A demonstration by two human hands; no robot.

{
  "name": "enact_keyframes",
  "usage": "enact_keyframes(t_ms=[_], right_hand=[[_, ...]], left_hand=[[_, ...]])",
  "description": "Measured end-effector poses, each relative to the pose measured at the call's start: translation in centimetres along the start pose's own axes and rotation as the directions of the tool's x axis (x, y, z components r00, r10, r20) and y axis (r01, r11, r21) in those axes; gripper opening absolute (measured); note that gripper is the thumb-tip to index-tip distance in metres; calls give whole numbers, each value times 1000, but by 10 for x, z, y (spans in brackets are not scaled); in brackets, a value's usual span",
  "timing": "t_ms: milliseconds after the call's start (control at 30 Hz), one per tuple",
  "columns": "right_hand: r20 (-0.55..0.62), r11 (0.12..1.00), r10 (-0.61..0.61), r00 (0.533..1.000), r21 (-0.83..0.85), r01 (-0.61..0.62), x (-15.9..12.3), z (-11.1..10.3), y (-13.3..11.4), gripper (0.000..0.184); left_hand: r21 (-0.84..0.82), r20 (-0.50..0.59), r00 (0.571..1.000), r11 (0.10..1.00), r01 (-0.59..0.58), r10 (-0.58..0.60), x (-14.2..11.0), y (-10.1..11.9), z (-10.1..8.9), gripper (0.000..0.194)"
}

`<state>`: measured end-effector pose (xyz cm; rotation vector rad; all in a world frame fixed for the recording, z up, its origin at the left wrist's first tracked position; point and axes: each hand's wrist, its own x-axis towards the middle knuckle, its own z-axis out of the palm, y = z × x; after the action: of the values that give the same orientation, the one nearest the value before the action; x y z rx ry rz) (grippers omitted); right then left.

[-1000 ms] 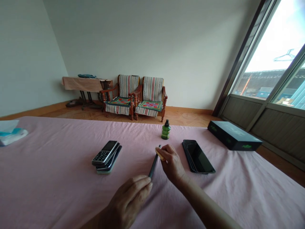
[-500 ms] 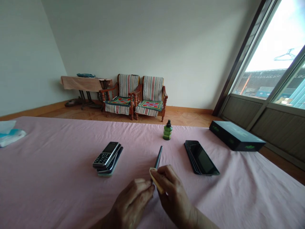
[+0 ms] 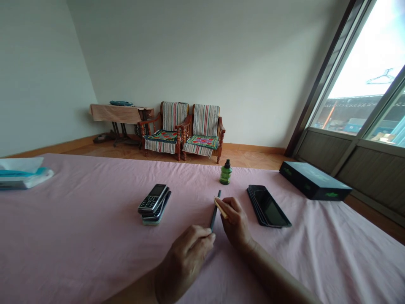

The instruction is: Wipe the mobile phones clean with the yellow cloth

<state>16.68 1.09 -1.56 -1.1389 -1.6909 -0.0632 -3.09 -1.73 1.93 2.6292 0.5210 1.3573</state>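
Observation:
Pinched by its near end in my left hand (image 3: 188, 257) is a slim dark phone (image 3: 213, 219), turned almost edge-on, so its faces hardly show. My right hand (image 3: 236, 223) is closed on a folded pale yellow cloth (image 3: 222, 208), held against the right side of the phone near its far end. To the left lies a stack of keypad phones (image 3: 154, 202), the top one silver and black. On the right is a stack of dark smartphones (image 3: 268, 207), screen up. Beyond my hands stands a small green spray bottle (image 3: 225, 174) with a black top.
A pink cloth (image 3: 95, 245) covers the table surface. At the right back edge lies a black box (image 3: 314, 181) with green marks. A tissue pack (image 3: 25, 174) is at the far left. Two wooden chairs (image 3: 202, 131) stand against the far wall.
My right hand has slid the cloth away from me along the phone, toward its far end. My hands are now further apart, and the view has shifted slightly.

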Motion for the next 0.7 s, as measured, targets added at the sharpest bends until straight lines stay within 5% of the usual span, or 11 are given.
enact_keyframes(t_ms=[267,433,700], right_hand=[[-1,997,-21,1000,-68,21,-18,-32,14,43],[-69,998,26,997,-53,-30,3,-22,3,40],[-2,997,39,999,-59,-39,53,8,15,36]], left_hand=[[16,4,1000,1000,6,-6,7,-4,7,20],[66,-87,996,998,20,-15,4,-10,7,19],[88,-98,995,996,-3,12,0,-14,8,21]])
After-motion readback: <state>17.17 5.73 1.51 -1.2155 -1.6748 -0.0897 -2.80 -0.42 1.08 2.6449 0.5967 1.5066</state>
